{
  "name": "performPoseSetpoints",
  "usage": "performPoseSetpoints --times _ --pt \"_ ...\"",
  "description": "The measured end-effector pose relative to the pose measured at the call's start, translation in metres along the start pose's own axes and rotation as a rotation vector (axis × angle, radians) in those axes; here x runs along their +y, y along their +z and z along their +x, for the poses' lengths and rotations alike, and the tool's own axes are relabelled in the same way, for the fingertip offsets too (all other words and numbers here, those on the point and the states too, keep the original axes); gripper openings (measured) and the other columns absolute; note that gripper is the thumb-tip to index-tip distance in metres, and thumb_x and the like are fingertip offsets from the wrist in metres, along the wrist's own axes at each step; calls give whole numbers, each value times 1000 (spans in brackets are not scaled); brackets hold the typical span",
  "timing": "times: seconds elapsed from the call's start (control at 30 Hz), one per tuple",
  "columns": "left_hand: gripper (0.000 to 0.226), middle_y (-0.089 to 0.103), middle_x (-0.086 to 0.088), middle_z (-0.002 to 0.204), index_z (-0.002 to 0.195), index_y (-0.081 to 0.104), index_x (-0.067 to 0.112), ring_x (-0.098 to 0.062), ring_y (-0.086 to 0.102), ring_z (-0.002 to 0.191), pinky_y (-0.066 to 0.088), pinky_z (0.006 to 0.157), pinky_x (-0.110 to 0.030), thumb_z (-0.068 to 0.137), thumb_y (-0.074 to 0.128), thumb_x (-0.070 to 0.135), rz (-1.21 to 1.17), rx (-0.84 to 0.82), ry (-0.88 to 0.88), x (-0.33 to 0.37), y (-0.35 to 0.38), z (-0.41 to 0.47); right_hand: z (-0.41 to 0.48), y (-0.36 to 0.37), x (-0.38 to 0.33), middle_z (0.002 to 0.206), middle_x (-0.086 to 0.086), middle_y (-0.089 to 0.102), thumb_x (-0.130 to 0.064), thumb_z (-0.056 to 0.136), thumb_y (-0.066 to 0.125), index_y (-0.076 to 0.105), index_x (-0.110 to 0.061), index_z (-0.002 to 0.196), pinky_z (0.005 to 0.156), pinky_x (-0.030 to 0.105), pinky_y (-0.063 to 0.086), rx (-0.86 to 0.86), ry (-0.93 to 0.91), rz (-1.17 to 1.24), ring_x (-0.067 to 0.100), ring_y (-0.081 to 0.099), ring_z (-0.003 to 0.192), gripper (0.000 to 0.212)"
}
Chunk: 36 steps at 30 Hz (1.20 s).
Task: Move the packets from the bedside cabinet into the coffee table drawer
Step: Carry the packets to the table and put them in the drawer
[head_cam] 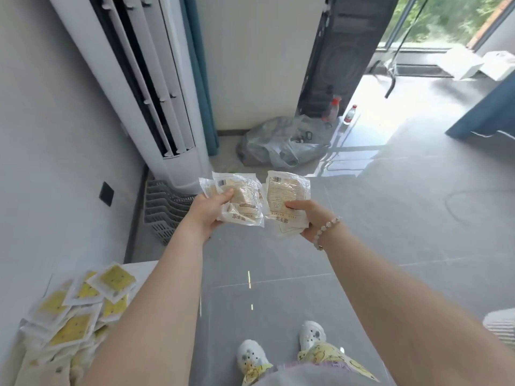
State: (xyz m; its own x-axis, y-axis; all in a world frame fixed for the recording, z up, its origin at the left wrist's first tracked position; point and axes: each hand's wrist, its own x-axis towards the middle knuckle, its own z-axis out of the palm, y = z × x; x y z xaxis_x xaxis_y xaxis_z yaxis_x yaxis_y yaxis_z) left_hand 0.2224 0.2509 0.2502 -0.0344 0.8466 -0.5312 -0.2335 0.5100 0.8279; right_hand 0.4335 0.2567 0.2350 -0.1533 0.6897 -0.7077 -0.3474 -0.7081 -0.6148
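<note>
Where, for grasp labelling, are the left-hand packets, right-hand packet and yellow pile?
left-hand packets point(248, 197): head view, front face.
right-hand packet point(287, 188): head view, upper face.
yellow pile point(73, 330): head view, one packet's centre.

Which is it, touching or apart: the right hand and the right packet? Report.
Touching. Head view: the right hand grips the right packet, thumb across its front.

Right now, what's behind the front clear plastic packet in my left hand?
A second clear packet peeks out leftward; the front clear packet and left hand cover the rest.
</note>
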Motion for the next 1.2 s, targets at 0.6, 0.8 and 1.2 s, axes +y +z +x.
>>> performPoseSetpoints --times 0.6,0.8,1.2 --pt "50 64 -7 122 130 48 8 -20 66 100 53 58 -23 86 67 21 449 -475 -169 -70 345 0 -132 -306 -29 84 5 67 -6 90 51 62 -6 92 74 27 53 289 -205 327 20 65 77 11" --pt "44 67 -2 103 128 52 9 -11 65 77 52 51 -19 87 65 20 555 -602 -207 -116 456 -31 -186 -396 -23 73 4 69 -2 91 48 61 -5 92 62 26 56 381 -281 466 16 68 62 14" --pt "40 68 -7 101 126 54 5 -16 67 80 55 57 -21 88 64 17 723 -972 -279 -219 643 -130 -321 -545 26 71 6 71 1 91 47 65 -6 85 76 33 53 563 -451 681 18 69 62 20"
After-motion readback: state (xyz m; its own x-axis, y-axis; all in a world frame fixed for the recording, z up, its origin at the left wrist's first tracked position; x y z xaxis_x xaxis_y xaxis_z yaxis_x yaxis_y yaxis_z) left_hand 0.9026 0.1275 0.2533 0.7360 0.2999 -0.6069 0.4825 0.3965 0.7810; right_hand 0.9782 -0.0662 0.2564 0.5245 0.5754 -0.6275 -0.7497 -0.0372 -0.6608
